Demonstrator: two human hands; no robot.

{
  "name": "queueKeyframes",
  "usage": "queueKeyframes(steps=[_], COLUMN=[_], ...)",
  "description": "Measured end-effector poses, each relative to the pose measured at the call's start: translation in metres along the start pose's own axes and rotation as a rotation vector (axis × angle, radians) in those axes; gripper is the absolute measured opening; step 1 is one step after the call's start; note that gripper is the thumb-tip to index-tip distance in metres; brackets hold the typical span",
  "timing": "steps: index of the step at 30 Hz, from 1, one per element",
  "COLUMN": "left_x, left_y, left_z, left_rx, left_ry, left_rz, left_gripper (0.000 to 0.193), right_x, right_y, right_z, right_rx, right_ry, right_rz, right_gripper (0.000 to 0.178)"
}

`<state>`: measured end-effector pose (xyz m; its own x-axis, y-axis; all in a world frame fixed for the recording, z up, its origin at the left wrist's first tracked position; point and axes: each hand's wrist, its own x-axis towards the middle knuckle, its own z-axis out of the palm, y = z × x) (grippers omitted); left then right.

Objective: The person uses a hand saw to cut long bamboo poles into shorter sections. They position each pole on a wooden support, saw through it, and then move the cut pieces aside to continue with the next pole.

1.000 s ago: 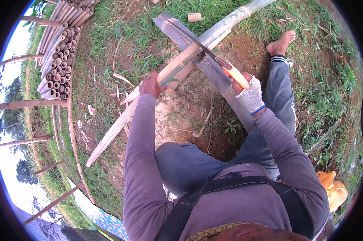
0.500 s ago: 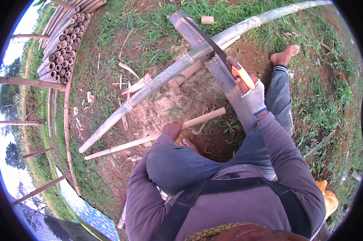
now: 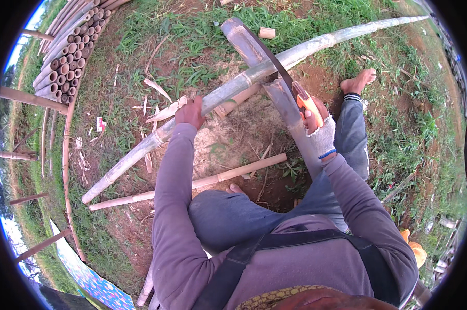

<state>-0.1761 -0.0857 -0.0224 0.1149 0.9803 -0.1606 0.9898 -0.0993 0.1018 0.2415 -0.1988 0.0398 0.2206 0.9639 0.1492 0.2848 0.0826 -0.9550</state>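
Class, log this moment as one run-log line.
left hand: grips long bamboo pole | right hand: holds orange-handled saw, blade on pole | thin pole: on ground

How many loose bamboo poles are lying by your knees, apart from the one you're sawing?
1: a thin pole lies on the dirt, running from lower left toward the right shin. Others may be hidden under the legs.
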Motion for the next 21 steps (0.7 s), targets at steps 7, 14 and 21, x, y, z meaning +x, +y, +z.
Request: queueKeyframes(steps=[7,14,21], left_x=[-0.033,-0.046,-0.033], left_y=[-0.016,-0.058,-0.051], left_z=[-0.001,0.007,-0.003], left_rx=[-0.045,-0.001,-0.021], left_ry=[0.080,0.048,-0.047], left_rz=[-0.001,-0.065,-0.095], left_gripper=[0.064,0.064,0.060], right_x=[-0.022,-0.030,-0.021], right_y=[-0.005,-0.020,-0.036], right_z=[0.010,0.036,0.046], right_rx=[-0.088,-0.134,-0.161], right_ry=[-0.003,-0.050,-0.057], right_rz=[-0.118,-0.192,-0.164], right_gripper=[0.049,0.045,0.041])
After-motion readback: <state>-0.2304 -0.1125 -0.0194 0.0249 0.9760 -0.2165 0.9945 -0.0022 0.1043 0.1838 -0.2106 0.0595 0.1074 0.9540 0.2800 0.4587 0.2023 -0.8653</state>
